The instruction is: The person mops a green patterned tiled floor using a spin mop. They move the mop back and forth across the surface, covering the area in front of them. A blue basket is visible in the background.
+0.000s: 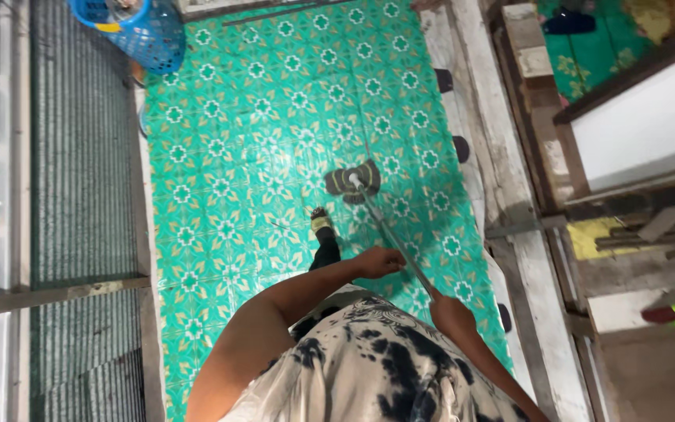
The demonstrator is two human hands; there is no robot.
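Mop: one mop (357,184), its dark head flat on the floor ahead of the person; the thin metal handle (392,234) slants back up to the hands.
Left hand: the left hand (380,262) sits lower on the handle, fingers curled closed around it.
Right hand: the right hand (451,312) grips the upper end, fingers wrapped shut; the handle tip is hidden inside the fist.
Foot: one foot (320,223) in a sandal stands just beside the mop head; the other foot is hidden behind the body.
Surface: green patterned floor covering (259,141) with white flower motifs, bordered on the right by worn whitish planks (494,156).
Room: corrugated sheeting (80,156) runs along the left side; timber framing stands at the right.
Count: one blue mesh basket (146,31) at the far left corner, cut off by the frame edge; its contents are hard to make out.
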